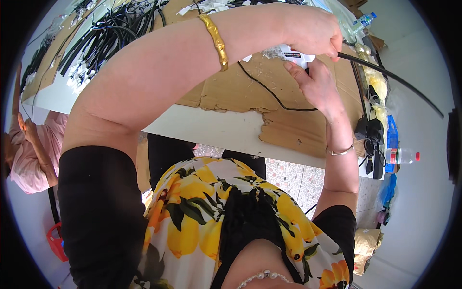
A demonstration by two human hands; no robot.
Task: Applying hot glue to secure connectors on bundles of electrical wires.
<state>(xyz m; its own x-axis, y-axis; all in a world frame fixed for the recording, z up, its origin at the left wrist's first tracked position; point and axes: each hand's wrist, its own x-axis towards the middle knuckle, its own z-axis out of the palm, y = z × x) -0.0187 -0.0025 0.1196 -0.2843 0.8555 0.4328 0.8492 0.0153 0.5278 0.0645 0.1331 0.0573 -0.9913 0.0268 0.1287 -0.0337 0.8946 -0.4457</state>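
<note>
My left arm, with a gold bracelet, stretches across the table to the right. My left hand (315,33) is closed with its fingertips pinched on a black cable (390,74), whose free end sticks out to the right. Just below it, my right hand (320,89) is closed around a small white labelled piece (297,57), its thumb along the near side. My left hand covers part of that piece, so its full shape is hidden. Beside it lies some clear plastic (273,52). A thin black wire (264,87) runs over the cardboard (226,94) towards my right wrist.
A heap of black cables with white connectors (113,38) lies at the far left. Black power adapters (370,132) and a clear bottle (403,156) are at the right edge. Another person in pink (36,154) sits at the left. A red basket (56,241) stands below.
</note>
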